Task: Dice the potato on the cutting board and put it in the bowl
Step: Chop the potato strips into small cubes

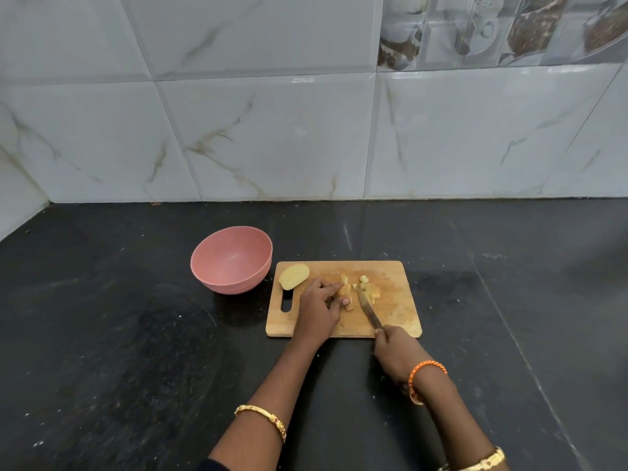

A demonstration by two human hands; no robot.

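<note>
Firmly, slippery potato strips (346, 294) are pinched under the curled left hand (319, 309), beside the knife (368, 309) gripped by the right hand (396, 351).

A dusty pink bowl (232, 260) sits centre-left on a speckled black counter (136, 334). The cutting board (394, 300) is tan wood, the potato half (294, 276) pale yellow. White, grey-veined wall tiles (272, 130) fill the top; an orange bracelet (424, 375) and gold bangle (263, 416) show lower down.
</note>
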